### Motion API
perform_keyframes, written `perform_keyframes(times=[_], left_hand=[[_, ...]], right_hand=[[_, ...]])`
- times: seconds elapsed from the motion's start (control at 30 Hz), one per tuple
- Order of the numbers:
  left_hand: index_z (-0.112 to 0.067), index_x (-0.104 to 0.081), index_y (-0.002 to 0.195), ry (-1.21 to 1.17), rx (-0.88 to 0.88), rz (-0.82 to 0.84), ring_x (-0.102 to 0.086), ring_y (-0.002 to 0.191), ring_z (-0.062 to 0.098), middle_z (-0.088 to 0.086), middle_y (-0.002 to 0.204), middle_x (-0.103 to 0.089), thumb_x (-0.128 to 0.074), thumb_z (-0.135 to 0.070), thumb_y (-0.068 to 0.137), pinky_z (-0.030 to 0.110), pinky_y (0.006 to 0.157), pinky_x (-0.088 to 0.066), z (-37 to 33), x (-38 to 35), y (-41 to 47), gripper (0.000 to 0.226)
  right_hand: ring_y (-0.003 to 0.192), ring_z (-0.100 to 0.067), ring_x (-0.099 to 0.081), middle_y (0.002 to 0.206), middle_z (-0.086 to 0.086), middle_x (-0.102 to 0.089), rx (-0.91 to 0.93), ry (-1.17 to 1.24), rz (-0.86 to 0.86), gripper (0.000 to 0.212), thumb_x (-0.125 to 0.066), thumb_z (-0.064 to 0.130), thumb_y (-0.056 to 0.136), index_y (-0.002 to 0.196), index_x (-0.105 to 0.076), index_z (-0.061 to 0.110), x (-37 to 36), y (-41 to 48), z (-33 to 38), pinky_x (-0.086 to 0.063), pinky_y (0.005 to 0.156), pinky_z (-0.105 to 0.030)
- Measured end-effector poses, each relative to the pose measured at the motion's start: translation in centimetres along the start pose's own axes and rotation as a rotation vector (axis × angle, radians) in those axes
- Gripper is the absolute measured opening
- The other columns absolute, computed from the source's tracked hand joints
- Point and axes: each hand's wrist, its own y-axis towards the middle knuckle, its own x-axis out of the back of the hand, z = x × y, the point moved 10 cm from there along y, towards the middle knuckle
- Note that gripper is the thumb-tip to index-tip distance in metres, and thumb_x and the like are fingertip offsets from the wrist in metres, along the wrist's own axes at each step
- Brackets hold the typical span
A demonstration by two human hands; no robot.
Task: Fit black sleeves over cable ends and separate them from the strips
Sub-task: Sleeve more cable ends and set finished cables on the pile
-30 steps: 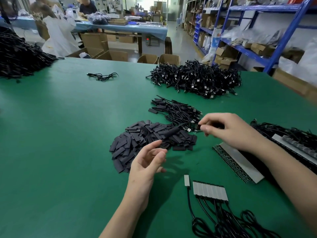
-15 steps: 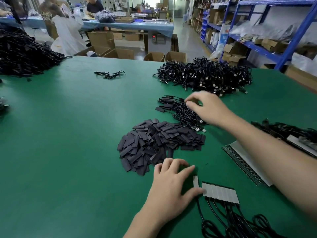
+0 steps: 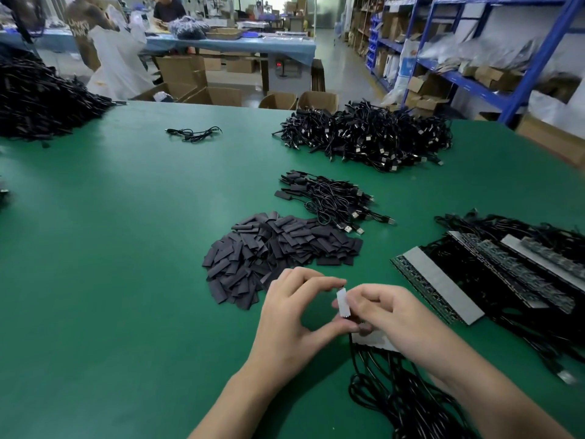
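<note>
The pale grey cable end [image 3: 343, 301] is held upright just above the green surface [image 3: 126, 280], at the near centre, between both hands. The left hand [image 3: 289, 315] pinches it top and bottom, forefinger on its upper tip and thumb under its lower end. The right hand [image 3: 395, 318] has its fingers [image 3: 364, 301] curled against the piece's right side and grips it too. Its black cord drops at 6 o'clock into a tangle of cables [image 3: 399, 397]. A pale strip [image 3: 375, 340] lies half hidden under the right hand, at 5 o'clock. At 11 o'clock, just beyond the left hand, lies the loose pile of flat black sleeves [image 3: 272, 248]. At 12 o'clock, past that pile, is a small bundle of sleeved cables [image 3: 332, 201], and farther on, toward 1 o'clock, a large heap of cables [image 3: 370, 137]. At 3 o'clock lie long strips with cables attached [image 3: 443, 286]. Far off at 10 o'clock sits another big black heap [image 3: 38, 96], with one loose cable [image 3: 193, 133] at 11 o'clock.
</note>
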Motion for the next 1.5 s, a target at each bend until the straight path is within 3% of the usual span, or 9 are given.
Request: perform_keyframes(times=[0.1,0.2,0.43,0.7,0.8,0.9,1.1,1.27,1.5], left_hand=[[-0.03,-0.068,0.126,-0.063,0.02,0.013,-0.057,0.11,0.014,-0.016,0.116,-0.056,-0.076,-0.063,0.08,0.03,0.094,-0.047,0.0,0.1,-0.3,0.057],[-0.029,-0.064,0.131,-0.092,0.135,-0.04,-0.058,0.111,0.018,-0.01,0.117,-0.059,-0.062,-0.059,0.093,0.03,0.095,-0.047,1.8,1.3,-0.4,0.049],[-0.024,-0.072,0.125,0.541,0.501,-0.085,-0.054,0.113,0.023,-0.002,0.115,-0.062,-0.079,-0.033,0.088,0.039,0.088,-0.04,8.5,4.8,-0.9,0.038],[-0.029,-0.08,0.105,0.571,0.494,-0.112,-0.057,0.1,0.02,-0.007,0.1,-0.065,-0.081,-0.031,0.087,0.035,0.078,-0.035,8.7,5.0,-0.9,0.019],[-0.031,-0.08,0.1,0.567,0.49,-0.116,-0.057,0.098,0.019,-0.01,0.097,-0.066,-0.081,-0.03,0.087,0.034,0.078,-0.032,8.6,5.0,-0.9,0.013],[-0.031,-0.078,0.092,0.497,0.438,-0.142,-0.057,0.092,0.014,-0.016,0.092,-0.066,-0.081,-0.025,0.087,0.034,0.079,-0.035,7.8,5.1,-0.5,0.009],[-0.036,-0.076,0.095,-0.263,0.398,0.082,-0.061,0.076,0.0,-0.014,0.085,-0.072,-0.08,-0.018,0.089,0.016,0.072,-0.046,5.9,0.7,-0.2,0.019],[-0.031,-0.078,0.1,-0.541,0.366,0.307,-0.06,0.076,0.007,-0.009,0.083,-0.068,-0.077,-0.02,0.088,0.017,0.072,-0.047,2.9,-3.1,-1.1,0.016],[-0.032,-0.076,0.108,-0.008,0.038,0.17,-0.067,0.093,0.004,-0.018,0.098,-0.071,-0.078,-0.041,0.086,0.031,0.083,-0.052,-0.2,-1.9,-1.0,0.024]], right_hand=[[0.078,-0.012,-0.069,0.081,-0.003,-0.077,-0.001,0.084,-0.063,0.021,-0.062,0.032,0.099,0.092,-0.076,0.018,-0.3,-0.6,-0.2,-0.057,0.083,-0.026],[0.072,-0.018,-0.069,0.076,-0.008,-0.073,0.031,0.212,-0.12,0.022,-0.065,0.035,0.093,0.084,-0.076,0.019,0.8,-1.5,1.5,-0.058,0.073,-0.025],[0.057,-0.01,-0.057,0.066,0.001,-0.064,0.413,0.305,-0.369,0.022,-0.064,0.042,0.081,0.086,-0.079,0.026,9.2,-5.8,9.9,-0.052,0.056,-0.015],[0.057,-0.003,-0.056,0.073,0.005,-0.067,0.362,-0.322,-0.445,0.025,-0.057,0.055,0.086,0.087,-0.071,0.034,7.2,-4.9,6.9,-0.043,0.049,-0.014],[0.055,-0.011,-0.053,0.068,0.001,-0.064,0.261,-0.379,-0.425,0.021,-0.061,0.045,0.093,0.079,-0.068,0.031,5.5,-3.3,2.9,-0.044,0.051,-0.028],[0.053,-0.003,-0.043,0.067,-0.002,-0.061,0.208,-0.377,-0.389,0.022,-0.064,0.039,0.096,0.078,-0.067,0.027,4.1,-1.9,0.2,-0.036,0.05,-0.021],[0.054,-0.001,-0.042,0.06,0.014,-0.051,0.166,-0.242,-0.36,0.012,-0.067,0.039,0.094,0.089,-0.067,0.029,3.1,-1.5,-2.0,-0.037,0.053,-0.016],[0.062,0.001,-0.054,0.066,0.015,-0.06,0.166,-0.066,-0.284,0.019,-0.064,0.048,0.088,0.087,-0.072,0.03,2.8,-1.9,-2.2,-0.041,0.061,-0.01],[0.054,0.002,-0.051,0.058,0.016,-0.058,0.146,-0.128,-0.369,0.022,-0.069,0.025,0.096,0.074,-0.068,0.021,3.5,-2.2,-2.6,-0.04,0.055,-0.009]])
